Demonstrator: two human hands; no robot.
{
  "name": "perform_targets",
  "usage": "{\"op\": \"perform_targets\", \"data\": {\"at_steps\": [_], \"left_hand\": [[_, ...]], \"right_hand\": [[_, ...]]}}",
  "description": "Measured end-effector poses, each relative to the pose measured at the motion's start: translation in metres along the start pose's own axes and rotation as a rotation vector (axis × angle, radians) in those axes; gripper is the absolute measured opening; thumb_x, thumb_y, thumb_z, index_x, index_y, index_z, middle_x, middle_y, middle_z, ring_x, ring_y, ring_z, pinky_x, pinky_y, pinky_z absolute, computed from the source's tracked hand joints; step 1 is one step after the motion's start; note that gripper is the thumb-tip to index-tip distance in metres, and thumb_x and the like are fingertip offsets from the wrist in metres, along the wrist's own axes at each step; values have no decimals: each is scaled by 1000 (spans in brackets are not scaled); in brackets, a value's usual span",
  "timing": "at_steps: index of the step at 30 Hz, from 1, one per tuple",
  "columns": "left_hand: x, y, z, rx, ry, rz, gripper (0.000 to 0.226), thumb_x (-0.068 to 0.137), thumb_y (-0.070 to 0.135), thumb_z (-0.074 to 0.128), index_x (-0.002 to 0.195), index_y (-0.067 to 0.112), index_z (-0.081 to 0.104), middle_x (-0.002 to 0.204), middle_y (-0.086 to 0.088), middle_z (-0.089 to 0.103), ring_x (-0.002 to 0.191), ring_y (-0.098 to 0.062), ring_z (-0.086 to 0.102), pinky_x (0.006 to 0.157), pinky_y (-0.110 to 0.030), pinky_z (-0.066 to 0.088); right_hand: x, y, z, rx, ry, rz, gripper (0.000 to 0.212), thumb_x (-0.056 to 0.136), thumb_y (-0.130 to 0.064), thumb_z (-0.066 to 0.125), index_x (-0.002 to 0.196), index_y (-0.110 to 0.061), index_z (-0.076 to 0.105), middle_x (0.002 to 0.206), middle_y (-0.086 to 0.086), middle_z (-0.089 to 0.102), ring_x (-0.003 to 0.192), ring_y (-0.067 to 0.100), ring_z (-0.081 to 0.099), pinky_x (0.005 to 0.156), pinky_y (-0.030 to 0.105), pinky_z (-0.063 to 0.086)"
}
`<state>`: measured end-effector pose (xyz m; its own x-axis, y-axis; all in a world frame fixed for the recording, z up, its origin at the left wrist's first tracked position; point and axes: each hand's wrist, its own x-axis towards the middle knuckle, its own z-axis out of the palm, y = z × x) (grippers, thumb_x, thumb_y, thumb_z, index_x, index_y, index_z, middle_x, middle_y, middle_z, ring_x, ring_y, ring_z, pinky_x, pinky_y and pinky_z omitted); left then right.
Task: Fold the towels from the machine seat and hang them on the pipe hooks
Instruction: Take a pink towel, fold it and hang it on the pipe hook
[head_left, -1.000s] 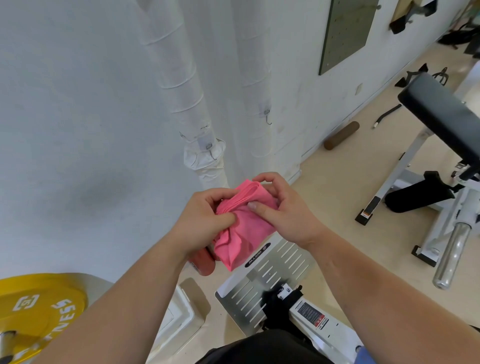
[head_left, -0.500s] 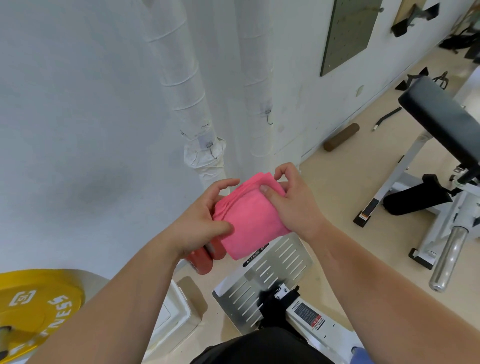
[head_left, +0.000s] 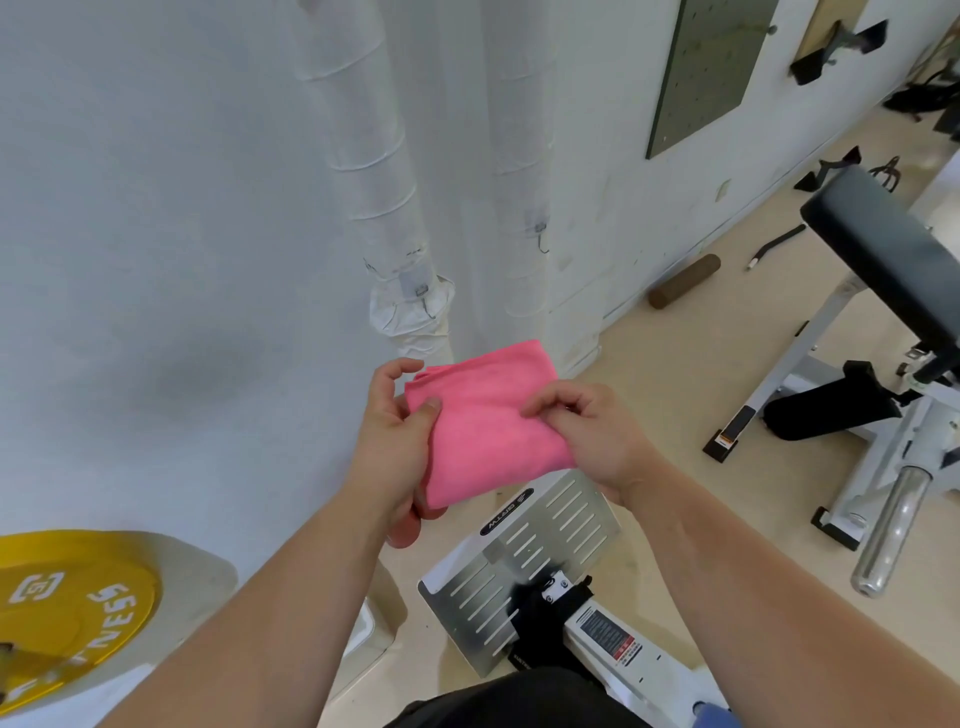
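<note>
- Towel (head_left: 488, 421), pink and folded into a rough square, is held in the air between both hands, in front of the white wall and above the slotted metal plate (head_left: 524, 566) of the machine.
- The left hand (head_left: 395, 441) has its grip closed on the towel's left edge, with the thumb pressed on the top face and the fingers curled underneath.
- The right hand (head_left: 592, 431) has its grip closed on the right edge, bent fingertips pinching the cloth.
- The left pipe (head_left: 374, 156) and right pipe (head_left: 519, 156), both wrapped in white, stand upright against the wall just beyond the towel.
- A small wire hook sits on each pipe: the lower hook (head_left: 426, 301) by the left pipe's bulging joint and the upper hook (head_left: 540, 236) on the right pipe. Both are apart from the towel.
- A yellow weight plate (head_left: 67, 608) lies at lower left.
- A black padded bench (head_left: 883, 249) stands at right.
- A brown roller (head_left: 683, 280) lies on the floor by the wall.
</note>
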<state>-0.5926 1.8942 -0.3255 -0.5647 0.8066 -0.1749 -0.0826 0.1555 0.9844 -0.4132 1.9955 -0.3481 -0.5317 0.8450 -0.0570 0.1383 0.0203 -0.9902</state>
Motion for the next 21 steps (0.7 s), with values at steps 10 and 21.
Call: {"op": "perform_targets", "data": {"at_steps": [10, 21], "left_hand": [[-15, -2, 6, 96, -165, 23, 59, 87, -7, 69, 116, 44, 68, 102, -14, 57, 77, -30, 49, 70, -46, 43], [30, 15, -74, 463, -111, 153, 67, 77, 5, 80, 135, 32, 61, 97, 11, 67, 69, -21, 68, 58, -24, 54]], "right_hand": [[4, 3, -15, 160, -110, 31, 45, 82, -3, 76, 113, -35, 73, 123, 1, 66, 106, 17, 68, 86, 33, 58], [42, -37, 47, -540, -200, -47, 88, 72, -21, 89, 148, -30, 47, 136, -4, 53, 122, 12, 53, 104, 28, 44]]}}
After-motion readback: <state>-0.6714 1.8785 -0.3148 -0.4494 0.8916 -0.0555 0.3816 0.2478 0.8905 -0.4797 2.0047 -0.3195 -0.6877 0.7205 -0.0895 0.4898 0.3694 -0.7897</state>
